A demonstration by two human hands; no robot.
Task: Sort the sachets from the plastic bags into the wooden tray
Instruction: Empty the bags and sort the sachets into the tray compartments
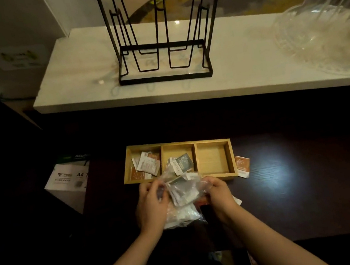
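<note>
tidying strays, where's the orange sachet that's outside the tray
In the head view, the orange sachet lies on the dark table, against the right end of the wooden tray, beside its empty right compartment.

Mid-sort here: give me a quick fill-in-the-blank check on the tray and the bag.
1. The wooden three-compartment tray has sachets in ___ compartments.
2. Its ___ compartment is empty.
3. Both the left hand and right hand grip the clear plastic ___.
4. One orange-and-white sachet lies ___ the tray, right of it.

Missing: two; right; bag; outside
</note>
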